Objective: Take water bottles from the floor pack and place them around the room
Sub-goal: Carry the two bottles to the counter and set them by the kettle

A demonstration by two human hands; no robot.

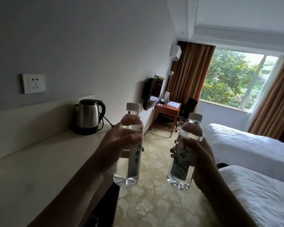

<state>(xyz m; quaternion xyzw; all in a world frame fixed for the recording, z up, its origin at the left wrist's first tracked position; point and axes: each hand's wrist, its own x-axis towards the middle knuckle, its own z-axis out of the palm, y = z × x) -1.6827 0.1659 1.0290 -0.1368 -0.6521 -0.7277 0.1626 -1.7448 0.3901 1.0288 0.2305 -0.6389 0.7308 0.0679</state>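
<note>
I hold two clear water bottles upright in front of me, each with a white cap and a pale label. My left hand (115, 148) is wrapped around the middle of the left bottle (129, 174), just past the right edge of a cream counter (39, 169). My right hand (197, 154) grips the right bottle (180, 176) over the patterned carpet, between the counter and the beds. The floor pack is out of view.
A steel kettle (87, 116) stands at the back of the counter below a wall socket (34, 83). Two white beds (252, 153) fill the right side. Farther off are a wall TV (152, 93), a wooden desk (168, 110), a black chair (187, 108) and a curtained window.
</note>
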